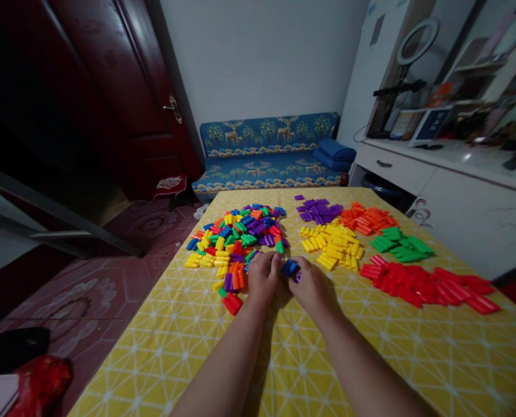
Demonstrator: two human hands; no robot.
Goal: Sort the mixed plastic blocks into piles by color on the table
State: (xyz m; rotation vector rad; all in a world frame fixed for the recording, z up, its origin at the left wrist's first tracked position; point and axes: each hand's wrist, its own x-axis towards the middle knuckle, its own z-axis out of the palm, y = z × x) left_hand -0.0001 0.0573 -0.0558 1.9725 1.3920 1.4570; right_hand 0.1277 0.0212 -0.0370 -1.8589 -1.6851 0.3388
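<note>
Small plastic pieces lie on a yellow patterned tablecloth. My right hand is closed round a blue piece, with a bit of purple showing beside it. Just left of it, my left hand has its fingers curled at the edge of a mixed-colour pile; what it holds, if anything, is hidden. To the right are single-colour piles: purple, yellow, orange, green and red.
Beyond the table stands a blue patterned sofa with folded blue cushions. A white cabinet is at the right, a small stool and dark red door at the left. A metal frame crosses the left side.
</note>
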